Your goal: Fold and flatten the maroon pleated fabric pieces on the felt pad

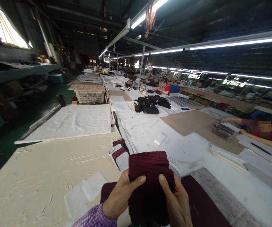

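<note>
- We are looking at a stack of maroon cloth (149, 186) standing front and centre, between the two hands, at the near edge of the view; its lower end is running into shadow, so we cannot tell whether anything is supporting it.
- The left hand (119, 194) is gripping the stack's left side, its thumb pressing on the near face and its fingers going mostly out of sight behind.
- The right hand (178, 200) is gripping the opposite side in the same way; we are judging that this matched hold is keeping the layers from fanning out or sagging.
- The stack's upper edges are showing as uneven steps, and we are supposing that the tilt is bringing those layers into sight.
- Larger maroon cloth (202, 203) is lying to the right of the hands, perhaps so that it is staying within reach.
- On the cream-covered worktop (48, 170), we are seeing white sheets (86, 189) lying left of the left hand, and a maroon-and-white bundle (119, 154) sitting just beyond the stack, probably lying apart so that pieces are not mixing.
- At the right, a co-worker (265, 129) is reaching toward dark folded pieces (224, 130), well apart from our stack.
</note>
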The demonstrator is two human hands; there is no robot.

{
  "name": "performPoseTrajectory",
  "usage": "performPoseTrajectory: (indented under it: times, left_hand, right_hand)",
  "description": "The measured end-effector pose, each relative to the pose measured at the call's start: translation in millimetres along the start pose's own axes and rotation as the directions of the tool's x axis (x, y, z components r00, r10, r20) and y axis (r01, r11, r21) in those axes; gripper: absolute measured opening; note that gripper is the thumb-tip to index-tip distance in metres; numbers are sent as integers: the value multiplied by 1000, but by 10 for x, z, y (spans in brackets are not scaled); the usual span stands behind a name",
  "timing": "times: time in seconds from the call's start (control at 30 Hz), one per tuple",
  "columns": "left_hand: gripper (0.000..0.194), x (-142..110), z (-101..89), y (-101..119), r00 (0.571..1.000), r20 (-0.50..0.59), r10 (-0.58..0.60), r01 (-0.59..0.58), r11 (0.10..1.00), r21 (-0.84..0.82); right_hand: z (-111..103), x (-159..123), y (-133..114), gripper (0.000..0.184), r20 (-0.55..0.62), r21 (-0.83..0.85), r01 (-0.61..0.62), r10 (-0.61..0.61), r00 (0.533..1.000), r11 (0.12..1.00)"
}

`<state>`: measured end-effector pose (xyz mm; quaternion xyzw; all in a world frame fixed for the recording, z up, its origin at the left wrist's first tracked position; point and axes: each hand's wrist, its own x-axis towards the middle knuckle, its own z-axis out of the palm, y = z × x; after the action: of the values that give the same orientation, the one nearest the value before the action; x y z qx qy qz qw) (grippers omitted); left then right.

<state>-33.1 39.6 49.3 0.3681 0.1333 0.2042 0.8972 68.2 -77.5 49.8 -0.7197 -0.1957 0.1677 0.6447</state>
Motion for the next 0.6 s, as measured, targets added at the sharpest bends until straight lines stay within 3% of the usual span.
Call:
performPoseTrajectory:
  times: [0.07,0.23,0.33,0.47,0.6]
  left_hand:
    - [27,3,-16,25,1000,-12,-2,2,1000,13]
    - [27,-2,-79,104,994,78,-73,65,993,103]
    - [31,-10,-119,114,987,121,-107,88,985,150]
    - [29,-3,-158,113,992,85,-90,76,985,157]
    - [27,10,-159,141,996,51,-74,67,989,134]
  right_hand:
    - [-12,17,-4,35,44,-12,-20,20,999,1000]
    - [-109,99,-64,38,86,-89,240,-233,969,967]
    - [-138,114,-101,29,139,-122,273,-256,957,954]
    - [-122,74,-106,28,123,-34,158,-152,981,987]
    - [-112,33,-135,31,307,142,-50,4,952,989]
